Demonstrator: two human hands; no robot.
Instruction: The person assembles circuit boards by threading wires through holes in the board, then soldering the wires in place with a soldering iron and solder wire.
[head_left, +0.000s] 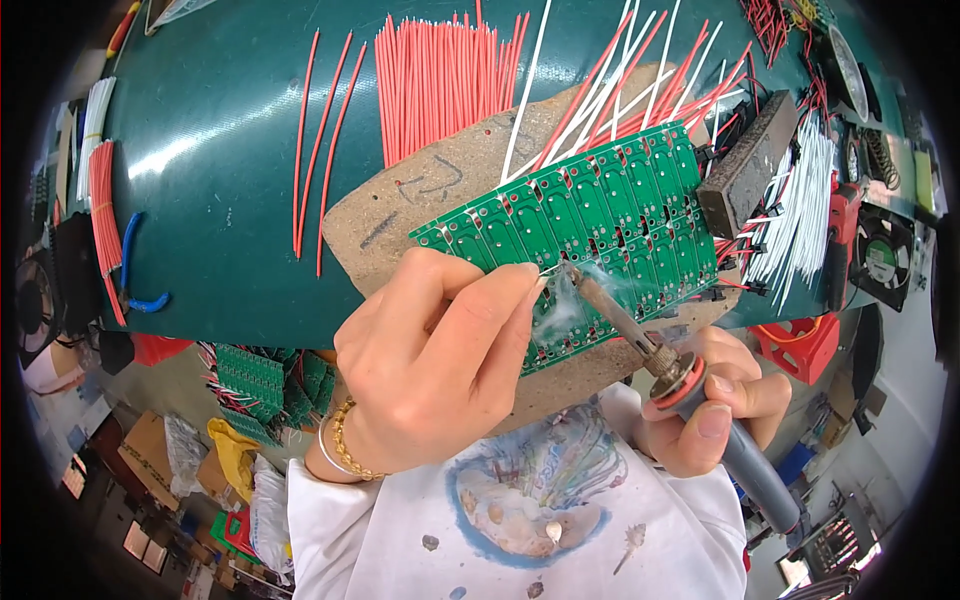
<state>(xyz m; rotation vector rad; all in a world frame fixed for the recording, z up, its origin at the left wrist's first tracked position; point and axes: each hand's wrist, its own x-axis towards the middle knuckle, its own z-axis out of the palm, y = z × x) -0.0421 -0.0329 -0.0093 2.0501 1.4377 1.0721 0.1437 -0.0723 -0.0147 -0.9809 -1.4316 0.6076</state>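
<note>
My right hand (pixel 715 400) grips a soldering iron (pixel 752 465) by its grey handle, and the hot tip meets a green circuit board panel (pixel 590 205). Smoke drifts off around that spot. My left hand (pixel 435 350) is closed in a pinch over the panel's near left part. From its fingertips a thin silvery strand, seemingly solder wire (pixel 551 269), reaches the iron's tip; most of it is hidden by the fingers. Red and white wires (pixel 610 90) stick out past the panel's far edge. The panel lies on a brown fibreboard (pixel 375 215).
A dark heavy block (pixel 750 165) rests on the panel's right end. Red wires (pixel 440 85) lie in a row behind, with white wires (pixel 800 210) at the right. Blue-handled cutters (pixel 135 270) lie left. More green boards (pixel 255 385) sit below the table edge.
</note>
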